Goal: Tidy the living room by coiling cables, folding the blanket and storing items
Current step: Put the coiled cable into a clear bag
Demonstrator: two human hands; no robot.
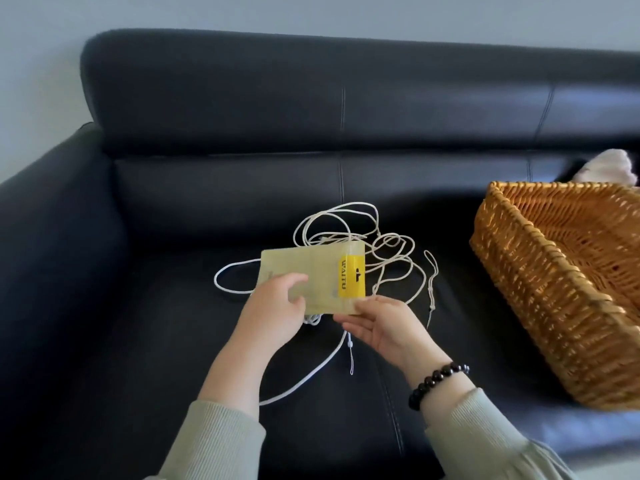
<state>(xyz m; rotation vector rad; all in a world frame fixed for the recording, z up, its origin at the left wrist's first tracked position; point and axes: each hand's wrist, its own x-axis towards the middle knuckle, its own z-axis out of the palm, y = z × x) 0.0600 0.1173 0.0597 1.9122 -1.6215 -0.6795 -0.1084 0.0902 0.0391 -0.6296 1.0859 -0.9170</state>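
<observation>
A flat tan packet [313,271] with a yellow label hangs just above the sofa seat. My left hand [273,306] grips its near left corner, thumb on top. My right hand [384,327] pinches its near right corner, palm turned up. Under and behind the packet lies a tangled white cord [360,237] in loose loops on the black leather seat. One strand runs toward me between my wrists. Part of the cord is hidden by the packet and my hands.
A wicker basket [540,282] stands on the sofa seat to the right. A pale fluffy thing [609,168] shows behind it, mostly hidden. The black sofa [138,306] has its armrest at the left and its backrest behind.
</observation>
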